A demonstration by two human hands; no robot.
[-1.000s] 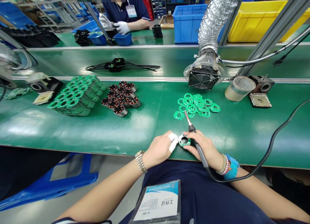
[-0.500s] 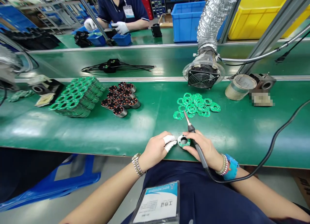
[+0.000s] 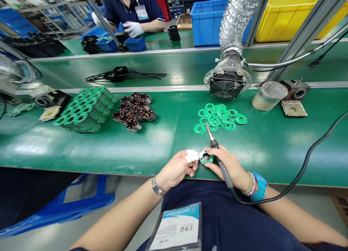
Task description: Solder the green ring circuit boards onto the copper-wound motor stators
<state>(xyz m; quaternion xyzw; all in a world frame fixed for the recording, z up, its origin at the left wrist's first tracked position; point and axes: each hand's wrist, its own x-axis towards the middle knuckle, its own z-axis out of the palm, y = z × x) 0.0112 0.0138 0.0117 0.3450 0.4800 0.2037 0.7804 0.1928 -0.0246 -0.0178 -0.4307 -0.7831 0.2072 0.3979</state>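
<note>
My right hand [image 3: 231, 166] is closed, with thumb and fingertips gripping a motor stator topped by a ring-shaped green circuit board [image 3: 206, 158]. The same hand holds a soldering iron [image 3: 223, 169], its tip pointing away from me toward loose boards. White finger covers [image 3: 191, 156] wrap fingers of my left hand [image 3: 176, 169]. Those fingers are pinched together at the ring's left rim; whatever they grip is too small to make out. Just beyond lies a loose pile of green ring-shaped circuit boards [image 3: 217, 117].
Copper-wound motor stators [image 3: 136, 111] stand grouped left of centre, beside stacked green board panels [image 3: 84, 108]. A fume fan [image 3: 227, 87] hangs over the bench. At right are a round tin [image 3: 269, 97] and a soldering-iron stand [image 3: 297, 93]. Across the bench, a co-worker's gloved hand [image 3: 133, 29] shows.
My left hand has rolled over at the ring's left rim, so its lower fingers now show curled beneath. My right hand, iron and ring keep nearly the same place.
</note>
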